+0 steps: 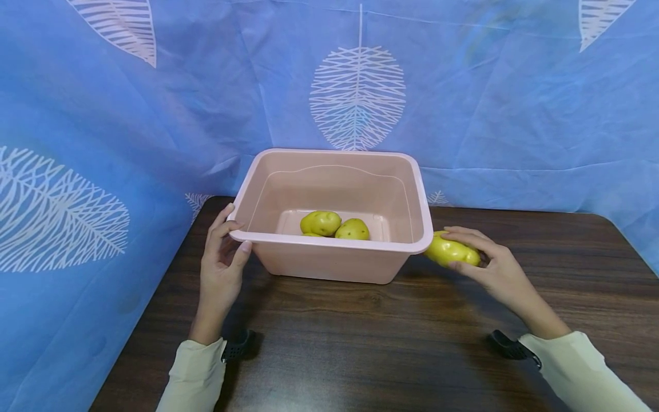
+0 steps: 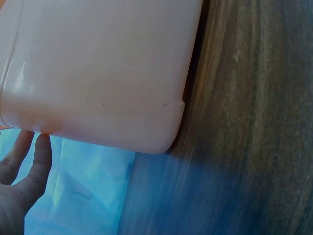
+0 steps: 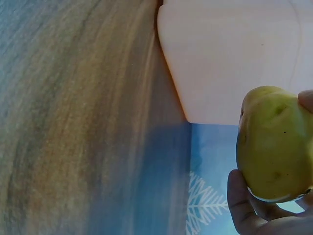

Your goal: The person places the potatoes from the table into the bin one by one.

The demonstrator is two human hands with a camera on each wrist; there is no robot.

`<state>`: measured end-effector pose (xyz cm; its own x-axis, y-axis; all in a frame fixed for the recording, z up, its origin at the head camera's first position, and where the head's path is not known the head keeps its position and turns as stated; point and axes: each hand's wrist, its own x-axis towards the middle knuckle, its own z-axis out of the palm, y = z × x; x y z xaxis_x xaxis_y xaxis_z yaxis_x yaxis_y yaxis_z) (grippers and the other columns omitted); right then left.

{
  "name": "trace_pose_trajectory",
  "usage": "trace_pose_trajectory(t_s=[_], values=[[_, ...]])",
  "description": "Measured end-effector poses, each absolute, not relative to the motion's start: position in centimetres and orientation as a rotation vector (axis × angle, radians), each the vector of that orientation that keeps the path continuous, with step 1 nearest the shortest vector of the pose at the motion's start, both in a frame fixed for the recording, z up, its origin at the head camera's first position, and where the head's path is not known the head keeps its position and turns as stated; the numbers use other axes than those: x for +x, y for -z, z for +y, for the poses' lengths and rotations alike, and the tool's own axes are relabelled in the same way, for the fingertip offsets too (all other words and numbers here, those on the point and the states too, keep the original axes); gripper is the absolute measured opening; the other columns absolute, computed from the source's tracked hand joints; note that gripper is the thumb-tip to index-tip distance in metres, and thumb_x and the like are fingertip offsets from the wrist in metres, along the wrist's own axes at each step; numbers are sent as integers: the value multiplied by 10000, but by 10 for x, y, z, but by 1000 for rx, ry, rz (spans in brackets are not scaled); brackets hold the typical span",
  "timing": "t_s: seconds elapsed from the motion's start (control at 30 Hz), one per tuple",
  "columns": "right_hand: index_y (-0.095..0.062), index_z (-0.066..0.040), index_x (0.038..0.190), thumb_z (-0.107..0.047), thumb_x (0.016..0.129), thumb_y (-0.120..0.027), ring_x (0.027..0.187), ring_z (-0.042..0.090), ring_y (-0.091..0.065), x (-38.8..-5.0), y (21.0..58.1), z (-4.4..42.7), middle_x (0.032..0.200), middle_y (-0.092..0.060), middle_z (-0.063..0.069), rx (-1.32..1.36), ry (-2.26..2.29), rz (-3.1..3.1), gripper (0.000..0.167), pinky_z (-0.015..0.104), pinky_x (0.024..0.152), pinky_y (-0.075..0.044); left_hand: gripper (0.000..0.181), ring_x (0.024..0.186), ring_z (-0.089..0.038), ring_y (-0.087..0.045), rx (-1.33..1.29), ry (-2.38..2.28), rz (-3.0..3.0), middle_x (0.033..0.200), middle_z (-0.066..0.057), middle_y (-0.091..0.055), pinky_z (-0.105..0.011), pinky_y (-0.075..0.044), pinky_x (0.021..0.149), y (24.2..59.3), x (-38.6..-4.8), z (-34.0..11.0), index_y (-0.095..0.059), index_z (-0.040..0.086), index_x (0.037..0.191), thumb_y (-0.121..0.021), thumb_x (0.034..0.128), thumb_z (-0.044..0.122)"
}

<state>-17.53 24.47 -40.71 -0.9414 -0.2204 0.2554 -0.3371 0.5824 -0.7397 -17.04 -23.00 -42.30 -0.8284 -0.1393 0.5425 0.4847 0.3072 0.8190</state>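
A pale pink plastic basin stands on the table, with several yellow potatoes on its floor; the front wall partly hides them. My left hand grips the basin's front left corner, its thumb at the front and its fingers along the left side. The left wrist view has fingertips against the basin's wall. Beside the basin's right end, my right hand holds another yellow potato between thumb and fingers. That potato is outside the basin, just below its rim.
The dark wooden table extends in front and to both sides. Behind the basin and along the left hangs a blue cloth with white leaf prints. Both wrists wear black straps.
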Motion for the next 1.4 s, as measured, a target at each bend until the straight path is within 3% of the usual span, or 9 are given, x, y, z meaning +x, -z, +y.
trace_pose_trajectory(t_s=[0.33,0.6,1.07,1.4], values=[[-673,-120,1381,0,923,-762,1363,-55,-451,-165,397,248,1524,-563,-46,499,-1342,-2600,481,46,947,-401,378,1453,-309,-465,-297,1578,-2057,1680,36,-360,-215,-474,1055,423,-170,-230,-531,-20,1366,-636,1003,-19],[-669,-95,1380,47,916,-748,1382,-23,-449,-156,388,247,1541,-546,-59,528,-1357,-2578,491,45,947,-421,370,1471,-286,-446,-308,1540,-2052,1674,13,-377,-234,-437,1095,423,-170,-230,-544,-17,1353,-640,996,-26],[-656,-28,1371,146,885,-716,1385,63,-480,-140,365,242,1556,-534,24,613,-1378,-2536,520,72,953,-463,385,1457,-349,-467,-330,1573,-2037,1677,-8,-367,-195,-458,1076,423,-171,-231,-534,-26,1362,-636,992,-41],[-641,-7,1384,177,868,-710,1402,88,-478,-133,348,241,1567,-522,34,638,-1351,-2529,552,74,955,-469,372,1466,-289,-453,-288,1571,-2067,1682,38,-363,-214,-467,1068,422,-171,-229,-537,-13,1363,-637,1005,-13]])
